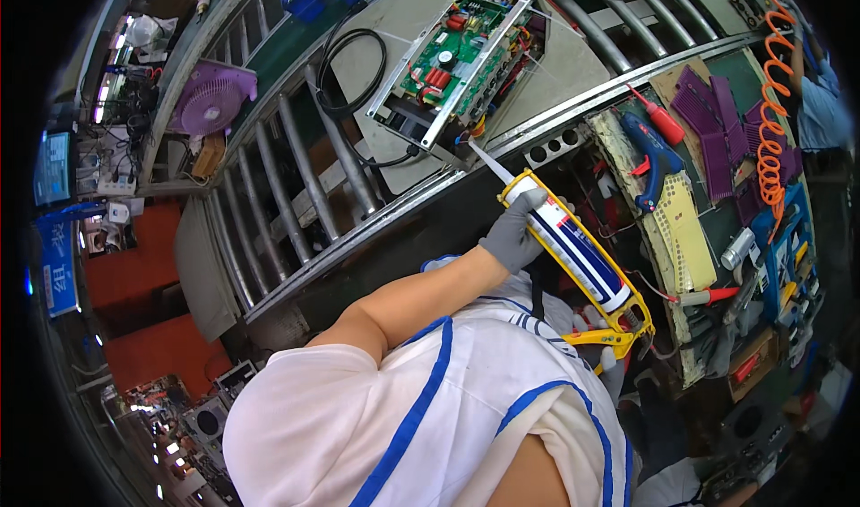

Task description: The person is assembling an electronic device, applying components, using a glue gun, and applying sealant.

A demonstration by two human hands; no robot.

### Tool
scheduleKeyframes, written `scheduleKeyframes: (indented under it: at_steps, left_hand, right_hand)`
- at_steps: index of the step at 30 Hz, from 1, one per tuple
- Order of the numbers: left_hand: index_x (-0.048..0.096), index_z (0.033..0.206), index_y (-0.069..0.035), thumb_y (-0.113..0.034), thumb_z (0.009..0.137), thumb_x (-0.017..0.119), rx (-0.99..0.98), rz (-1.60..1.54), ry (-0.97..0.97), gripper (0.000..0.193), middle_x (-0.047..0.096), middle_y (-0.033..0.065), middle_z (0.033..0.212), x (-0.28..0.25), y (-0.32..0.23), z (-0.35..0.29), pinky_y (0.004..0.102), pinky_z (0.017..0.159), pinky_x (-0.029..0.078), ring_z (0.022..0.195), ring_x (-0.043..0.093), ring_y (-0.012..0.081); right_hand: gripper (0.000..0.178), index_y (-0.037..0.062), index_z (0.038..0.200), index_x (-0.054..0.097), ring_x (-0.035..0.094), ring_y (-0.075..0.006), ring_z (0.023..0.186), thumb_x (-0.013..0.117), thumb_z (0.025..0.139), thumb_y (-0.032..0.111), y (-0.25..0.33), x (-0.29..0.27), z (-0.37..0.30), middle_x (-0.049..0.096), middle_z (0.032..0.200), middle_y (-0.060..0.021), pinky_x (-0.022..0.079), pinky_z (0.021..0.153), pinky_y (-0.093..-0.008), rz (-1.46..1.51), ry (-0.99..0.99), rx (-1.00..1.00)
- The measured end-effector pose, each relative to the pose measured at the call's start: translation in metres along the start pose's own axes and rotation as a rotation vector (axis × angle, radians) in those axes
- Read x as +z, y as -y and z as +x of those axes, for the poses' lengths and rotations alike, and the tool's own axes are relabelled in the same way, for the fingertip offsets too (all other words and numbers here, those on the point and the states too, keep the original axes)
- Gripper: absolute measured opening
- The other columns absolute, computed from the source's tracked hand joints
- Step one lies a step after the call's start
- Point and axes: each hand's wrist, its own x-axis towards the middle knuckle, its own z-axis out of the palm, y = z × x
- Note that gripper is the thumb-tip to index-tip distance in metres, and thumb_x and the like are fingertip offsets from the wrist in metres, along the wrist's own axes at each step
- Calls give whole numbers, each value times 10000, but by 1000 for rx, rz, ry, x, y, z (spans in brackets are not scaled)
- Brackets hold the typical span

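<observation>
Your left hand (518, 231), in a grey glove, is wrapped around the front end of a yellow caulking gun (587, 265), fingers curled over the white-and-blue sealant cartridge (573, 252) just behind the nozzle. Your right hand (602, 348), also gloved, sits at the back of the gun, closed around its yellow trigger handle; most of that hand is hidden behind your white, blue-trimmed sleeve, so only a few fingertips show.

The white nozzle (488, 160) runs forward from your left hand, and its tip meets the near corner of an open metal chassis (421, 122). Inside the chassis, beyond your left hand, lies a green circuit board (452, 59) with red and black parts and bundled coloured wires along its edge. The chassis rests on a grey pallet on the roller conveyor (296, 176); a black cable loop (349, 68) lies on the pallet, to the far left of the nozzle tip.

To the right of your left hand, on the side bench, a blue power screwdriver (654, 158) lies with a red-handled screwdriver (658, 122) just beyond it. Further right are purple finned heat sinks (712, 135) and a coiled orange hose (770, 122) hanging over them. Far off to your left, past the conveyor, stands a small purple fan (210, 99).
</observation>
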Motion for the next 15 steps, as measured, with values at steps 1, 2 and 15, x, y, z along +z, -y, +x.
scheduleKeyframes:
  at_steps: [1, 2, 15]
  left_hand:
    - [529, 1146, -33, -118, 889, 677, 9, -28, -35, 308, 613, 197, 1076, -2, -2, 1, 609, 1083, 449, 1125, 614, 374]
    - [530, 1144, -34, -116, 889, 676, 17, -32, -38, 305, 612, 193, 1067, -3, -2, 1, 608, 1080, 452, 1117, 616, 372]
    - [522, 1204, -33, -176, 862, 733, 82, -220, 114, 427, 619, 211, 1097, 16, -13, 13, 641, 1075, 442, 1109, 619, 420]
  right_hand:
    - [443, 86, 1215, 549, 578, -185, 839, 556, 1010, 479, -1, 5, 1, 600, 923, -63, 499, 808, -367, 25, -1, 20]
    - [437, 89, 1211, 549, 580, -193, 862, 558, 1009, 477, 0, 8, 3, 602, 941, -67, 497, 828, -378, 46, 2, 40]
    - [457, 63, 1086, 542, 615, -224, 814, 513, 1014, 514, 76, 69, 19, 607, 879, -87, 530, 803, -427, -283, 233, 37]
